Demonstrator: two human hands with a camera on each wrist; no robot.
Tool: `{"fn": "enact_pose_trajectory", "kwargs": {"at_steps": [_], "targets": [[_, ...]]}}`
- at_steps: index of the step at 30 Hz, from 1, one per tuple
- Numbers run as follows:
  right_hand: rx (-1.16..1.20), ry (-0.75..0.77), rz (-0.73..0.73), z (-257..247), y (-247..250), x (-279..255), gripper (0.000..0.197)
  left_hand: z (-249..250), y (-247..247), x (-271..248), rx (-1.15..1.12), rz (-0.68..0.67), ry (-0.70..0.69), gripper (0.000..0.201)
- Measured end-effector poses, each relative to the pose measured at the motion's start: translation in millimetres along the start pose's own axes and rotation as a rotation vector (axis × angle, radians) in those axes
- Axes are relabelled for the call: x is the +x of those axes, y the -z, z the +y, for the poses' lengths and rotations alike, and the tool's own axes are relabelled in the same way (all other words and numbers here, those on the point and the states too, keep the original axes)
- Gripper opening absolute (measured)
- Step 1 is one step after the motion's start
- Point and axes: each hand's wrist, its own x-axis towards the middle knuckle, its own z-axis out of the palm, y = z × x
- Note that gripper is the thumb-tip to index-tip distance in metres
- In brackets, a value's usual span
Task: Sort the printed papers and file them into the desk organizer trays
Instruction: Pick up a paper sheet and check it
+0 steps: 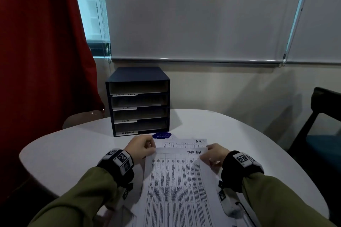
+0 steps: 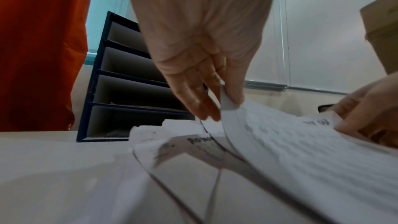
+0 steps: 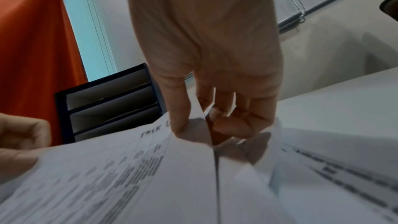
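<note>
one white table [image 1: 73, 153] beside red curtain [image 1: 36, 61].

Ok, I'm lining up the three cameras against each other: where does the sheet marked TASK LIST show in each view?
Head: TASK LIST sheet bottom centre, far corners pinched by left hand and right hand.
Left wrist: lower right, bowed upward, corner under the thumb.
Right wrist: lower left to centre, corner pinched.
Shared landmark: dark desk organizer.

Navy organizer [image 1: 138, 75], white gridded paper [image 1: 177, 186] (black print), red curtain [image 1: 40, 51].
</note>
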Motion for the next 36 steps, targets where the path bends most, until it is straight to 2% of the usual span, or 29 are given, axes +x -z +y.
{"fn": "enact_pose_trajectory", "kwargs": {"at_steps": [1, 3, 6, 9, 13, 19, 22, 24, 26, 29, 32, 36], "targets": [[-0.021, -0.001, -0.002, 0.0, 0.3, 2.4, 0.02, -0.9, -4.9, 5.2, 0.041, 0.03, 0.026, 0.004], [-0.08, 0.003, 0.024, -0.2, 1.0, 9.7, 0.02, -1.9, -13.7, 16.8, 0.136, 0.055, 0.067, 0.02], [-0.124, -0.003, 0.057, 1.9, 0.7, 22.7, 0.021, 1.6, -21.6, 31.0, 0.27, -0.012, 0.066, 0.038], [-0.146, 0.001, 0.073, 3.5, 0.8, 33.0, 0.019, 4.3, -22.8, 37.6, 0.333, 0.024, 0.063, 0.028], [-0.221, 0.013, 0.128, 4.7, 0.1, 39.9, 0.021, 1.4, -21.8, 40.0, 0.298, 0.05, 0.078, 0.017], [-0.205, 0.015, 0.146, 8.5, 3.7, 43.1, 0.013, 4.2, -14.9, 35.1, 0.209, 0.061, 0.039, 0.018], [-0.076, 0.002, 0.151, 10.6, 6.8, 45.5, 0.021, 7.4, -11.9, 30.1, -0.005, -0.028, 0.101, 0.021], [0.057, -0.013, 0.152, 13.6, 8.8, 47.2, 0.041, 7.1, -10.5, 28.3, -0.076, -0.128, 0.107, 0.026], [0.125, -0.027, 0.113, 15.0, 10.5, 45.9, 0.052, 3.3, -7.3, 27.8, -0.118, -0.181, 0.086, 0.023], [0.152, -0.012, 0.025, 14.4, 18.1, 39.1, 0.046, -2.3, 2.1, 27.4, -0.243, -0.289, 0.088, 0.018], [0.031, 0.031, -0.047, 10.7, 22.8, 31.5, 0.017, 0.8, 8.9, 22.1, -0.337, -0.401, 0.119, 0.023], [-0.075, 0.048, -0.101, 17.1, 21.9, 27.3, 0.023, 4.2, 5.7, 13.3, -0.387, -0.517, 0.139, 0.014]]}}
